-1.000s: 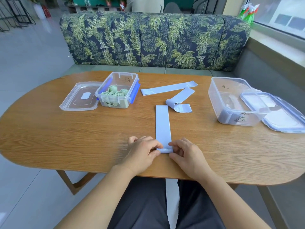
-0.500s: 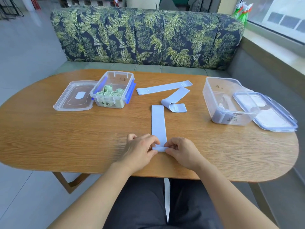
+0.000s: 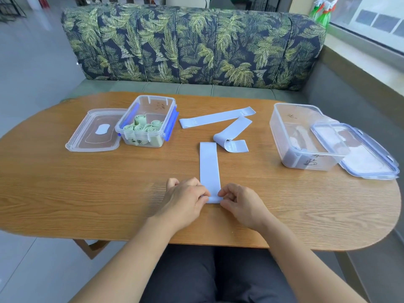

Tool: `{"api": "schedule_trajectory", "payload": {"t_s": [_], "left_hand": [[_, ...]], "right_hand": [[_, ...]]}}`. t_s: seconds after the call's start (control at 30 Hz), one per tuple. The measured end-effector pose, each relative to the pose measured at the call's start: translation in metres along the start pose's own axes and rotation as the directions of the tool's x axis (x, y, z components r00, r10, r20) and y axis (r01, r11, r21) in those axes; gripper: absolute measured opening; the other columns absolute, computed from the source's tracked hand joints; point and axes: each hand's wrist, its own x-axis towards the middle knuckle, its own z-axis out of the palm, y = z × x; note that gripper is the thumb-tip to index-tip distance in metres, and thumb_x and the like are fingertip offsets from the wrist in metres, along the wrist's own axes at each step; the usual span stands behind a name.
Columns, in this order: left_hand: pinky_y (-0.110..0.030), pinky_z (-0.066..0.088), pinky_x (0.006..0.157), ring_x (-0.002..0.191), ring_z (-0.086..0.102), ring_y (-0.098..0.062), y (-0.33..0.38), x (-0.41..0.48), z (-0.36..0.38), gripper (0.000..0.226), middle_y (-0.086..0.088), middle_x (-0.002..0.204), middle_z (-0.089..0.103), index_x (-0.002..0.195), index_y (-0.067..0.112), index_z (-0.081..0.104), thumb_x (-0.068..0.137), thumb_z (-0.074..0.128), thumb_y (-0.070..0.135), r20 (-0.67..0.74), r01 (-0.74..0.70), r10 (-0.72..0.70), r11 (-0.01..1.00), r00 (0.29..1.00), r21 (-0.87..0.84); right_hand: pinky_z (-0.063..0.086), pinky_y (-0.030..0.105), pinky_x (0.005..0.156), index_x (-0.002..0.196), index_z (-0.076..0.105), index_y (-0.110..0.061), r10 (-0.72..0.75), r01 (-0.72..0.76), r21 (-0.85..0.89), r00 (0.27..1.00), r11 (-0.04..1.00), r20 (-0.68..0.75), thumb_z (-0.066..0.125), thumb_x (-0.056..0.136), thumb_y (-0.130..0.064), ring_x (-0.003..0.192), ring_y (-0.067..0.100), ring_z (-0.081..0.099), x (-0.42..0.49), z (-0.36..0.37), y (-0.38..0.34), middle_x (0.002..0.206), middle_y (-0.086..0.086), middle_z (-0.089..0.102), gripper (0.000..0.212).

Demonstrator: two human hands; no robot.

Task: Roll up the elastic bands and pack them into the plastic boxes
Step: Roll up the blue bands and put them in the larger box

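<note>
1. Left hand (image 3: 185, 200) and right hand (image 3: 242, 204) pinched, fingers together, the near end of the flat blue band (image 3: 209, 169) on the table (image 3: 65, 193)
2. Two more blue bands (image 3: 216, 119) lay beyond
3. Two boxes: left box (image 3: 148, 121) held green rolls (image 3: 142, 127), right box (image 3: 306, 138) bore illegible writing

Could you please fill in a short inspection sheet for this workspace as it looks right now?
Surface: wooden table, oval.
Job's things: blue band flat, near end being rolled; two loose blue bands behind it; small box with green rolls; large box, contents unclear; both lids off.
Clutter: nothing seen.
Grippers: left hand and right hand pinch the band's near end.
Cables: nothing seen.
Surroundings: leaf-print sofa, window ledge with spray bottles.
</note>
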Motion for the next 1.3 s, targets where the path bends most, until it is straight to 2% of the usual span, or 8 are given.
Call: {"api": "schedule_trajectory", "payload": {"t_s": [0.13, 0.23, 0.47, 0.7, 0.83, 0.97, 1.1, 1.3], "left_hand": [[-0.029, 0.021, 0.095, 0.092, 0.046, 0.002, 0.0, -0.002, -0.001, 0.025, 0.02, 0.106, 0.054, 0.113, 0.036, 0.054, 0.09, 0.06, 0.039, 0.013, 0.008, -0.007, 0.999, 1.0, -0.046], [-0.028, 0.021, 0.095, 0.091, 0.049, 0.003, -0.002, 0.0, 0.001, 0.016, 0.023, 0.1, 0.052, 0.105, 0.036, 0.057, 0.09, 0.061, 0.034, -0.003, 0.016, -0.017, 0.999, 1.0, -0.045], [-0.027, 0.027, 0.097, 0.087, 0.017, 0.035, -0.005, 0.007, -0.001, 0.019, 0.021, 0.102, 0.046, 0.112, 0.034, 0.063, 0.096, 0.054, 0.033, 0.026, 0.064, -0.061, 0.989, 0.998, -0.135], [-0.023, 0.024, 0.094, 0.094, 0.033, -0.009, -0.011, 0.018, 0.002, 0.021, 0.023, 0.101, 0.045, 0.111, 0.037, 0.065, 0.096, 0.051, 0.039, 0.052, 0.118, -0.112, 0.984, 0.992, -0.135], [-0.024, 0.025, 0.096, 0.095, 0.04, -0.009, -0.013, 0.016, 0.003, 0.022, 0.023, 0.099, 0.045, 0.113, 0.037, 0.065, 0.095, 0.053, 0.039, 0.022, 0.08, -0.078, 0.987, 0.997, -0.139], [-0.014, 0.029, 0.088, 0.094, 0.037, 0.014, -0.008, 0.012, 0.002, 0.028, 0.027, 0.092, 0.039, 0.119, 0.034, 0.058, 0.091, 0.062, 0.032, 0.024, 0.04, -0.035, 0.975, 0.999, -0.219], [-0.015, 0.037, 0.081, 0.089, 0.046, 0.0, -0.007, 0.013, 0.002, 0.024, 0.027, 0.091, 0.041, 0.113, 0.031, 0.061, 0.091, 0.062, 0.023, 0.012, 0.065, -0.064, 0.97, 0.998, -0.234], [-0.003, 0.034, 0.071, 0.085, 0.05, 0.004, -0.009, 0.017, 0.004, 0.022, 0.024, 0.091, 0.047, 0.113, 0.025, 0.065, 0.092, 0.061, 0.02, -0.003, 0.084, -0.088, 0.956, 0.996, -0.28]], "right_hand": [[0.05, 0.033, 0.073, 0.097, 0.063, -0.024, 0.011, -0.011, 0.003, 1.0, 1.0, 0.009, 0.061, 0.087, -0.02, 0.069, 0.007, 0.055, 0.004, -0.001, 0.0, 0.072, -0.011, 0.06, 0.011], [0.051, 0.033, 0.075, 0.098, 0.065, -0.024, 0.02, -0.02, -0.001, 1.0, 1.0, 0.017, 0.061, 0.087, -0.022, 0.072, 0.007, 0.056, 0.008, -0.003, 0.0, 0.073, -0.013, 0.06, 0.011], [0.052, 0.034, 0.069, 0.107, 0.062, -0.028, 0.016, -0.009, 0.077, 0.996, 0.997, -0.091, 0.062, 0.086, -0.024, 0.067, 0.007, 0.056, 0.004, 0.003, 0.002, 0.069, -0.01, 0.06, 0.021], [0.046, 0.022, 0.066, 0.099, 0.064, -0.034, -0.013, 0.015, 0.009, 0.987, 1.0, -0.161, 0.065, 0.084, -0.021, 0.07, 0.002, 0.052, 0.008, 0.01, 0.003, 0.079, -0.015, 0.058, 0.02], [0.049, 0.027, 0.07, 0.097, 0.065, -0.034, -0.011, 0.015, 0.031, 0.992, 0.999, -0.129, 0.065, 0.084, -0.021, 0.069, 0.002, 0.052, 0.011, 0.007, 0.004, 0.079, -0.015, 0.059, 0.018], [0.049, 0.028, 0.07, 0.099, 0.067, -0.029, -0.052, 0.053, 0.008, 0.995, 0.999, -0.086, 0.064, 0.086, -0.019, 0.069, 0.002, 0.052, 0.016, 0.0, 0.003, 0.075, -0.016, 0.056, 0.016], [0.049, 0.028, 0.069, 0.101, 0.066, -0.028, -0.067, 0.066, -0.017, 0.997, 0.998, -0.035, 0.062, 0.089, -0.022, 0.07, 0.003, 0.053, 0.019, -0.002, 0.003, 0.075, -0.015, 0.058, 0.015], [0.051, 0.029, 0.074, 0.113, 0.064, -0.029, -0.038, 0.041, 0.049, 0.997, 0.998, -0.061, 0.062, 0.089, -0.023, 0.071, 0.002, 0.055, 0.018, -0.001, 0.005, 0.076, -0.016, 0.061, 0.025]]}}
